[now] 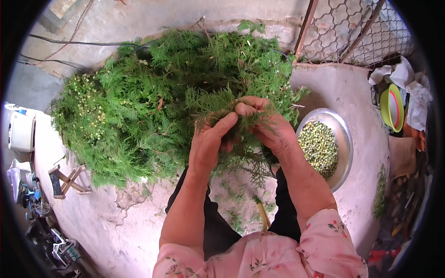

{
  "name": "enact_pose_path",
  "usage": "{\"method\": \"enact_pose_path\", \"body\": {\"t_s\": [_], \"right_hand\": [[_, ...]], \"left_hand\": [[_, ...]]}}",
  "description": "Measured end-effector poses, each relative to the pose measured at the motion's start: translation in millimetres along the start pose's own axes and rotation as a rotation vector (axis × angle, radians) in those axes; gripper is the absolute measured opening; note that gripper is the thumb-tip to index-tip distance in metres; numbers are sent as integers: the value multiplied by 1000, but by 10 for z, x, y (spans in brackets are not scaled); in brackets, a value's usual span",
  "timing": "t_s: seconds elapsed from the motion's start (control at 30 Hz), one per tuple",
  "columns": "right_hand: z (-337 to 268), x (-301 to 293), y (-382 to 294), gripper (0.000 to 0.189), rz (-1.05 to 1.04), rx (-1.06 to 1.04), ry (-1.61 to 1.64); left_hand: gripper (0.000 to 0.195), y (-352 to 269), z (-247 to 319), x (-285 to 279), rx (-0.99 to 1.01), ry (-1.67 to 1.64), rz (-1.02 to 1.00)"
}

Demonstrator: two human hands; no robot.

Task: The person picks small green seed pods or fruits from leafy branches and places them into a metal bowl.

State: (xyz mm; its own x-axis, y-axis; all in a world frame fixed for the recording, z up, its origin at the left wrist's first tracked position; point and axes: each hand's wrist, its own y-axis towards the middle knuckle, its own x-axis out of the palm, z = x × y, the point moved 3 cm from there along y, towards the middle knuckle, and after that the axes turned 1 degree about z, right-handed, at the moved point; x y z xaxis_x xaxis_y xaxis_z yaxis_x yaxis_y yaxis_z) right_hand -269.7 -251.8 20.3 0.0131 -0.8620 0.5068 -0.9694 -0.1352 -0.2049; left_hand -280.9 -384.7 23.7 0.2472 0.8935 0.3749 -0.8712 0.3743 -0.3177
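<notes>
My left hand (212, 139) grips a green conifer sprig (212, 100) with flat, scaly leaves, its thumb and fingertips pinched close to the other hand. At the same sprig, my right hand (267, 125) has its thumb and forefinger closed on the foliage; the exact spot is hidden by the fingers. Both hands are over the near edge of a large heap of cut conifer branches (139, 100). To the right of my right forearm, a round metal basin (348, 153) holds many small green and yellowish cones or seeds (318, 147).
A folding wooden stool (69, 182) stands left on the concrete floor. A metal mesh gate (342, 31) leans at the upper right. Dark cables (87, 43) run into the heap. A green-rimmed bowl (391, 107) and cloths lie far right. A yellow handle (263, 215) shows between my legs.
</notes>
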Motion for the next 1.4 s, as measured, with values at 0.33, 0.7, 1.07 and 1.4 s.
{"method": "enact_pose_path", "body": {"t_s": [0.33,0.7,1.07,1.4], "right_hand": [[-242,-462,-79,20,471,-146,-311],[-353,-2022,-722,20,729,-221,-1258],[476,56,-156,38,142,-118,-23],[348,-97,-250,18,393,-641,-1288]], "left_hand": [[18,177,-164,-220,-69,-419,77],[23,359,-184,-532,7,-843,292],[23,347,-387,-297,-96,-740,299],[20,239,-254,130,130,-277,-79]]}}
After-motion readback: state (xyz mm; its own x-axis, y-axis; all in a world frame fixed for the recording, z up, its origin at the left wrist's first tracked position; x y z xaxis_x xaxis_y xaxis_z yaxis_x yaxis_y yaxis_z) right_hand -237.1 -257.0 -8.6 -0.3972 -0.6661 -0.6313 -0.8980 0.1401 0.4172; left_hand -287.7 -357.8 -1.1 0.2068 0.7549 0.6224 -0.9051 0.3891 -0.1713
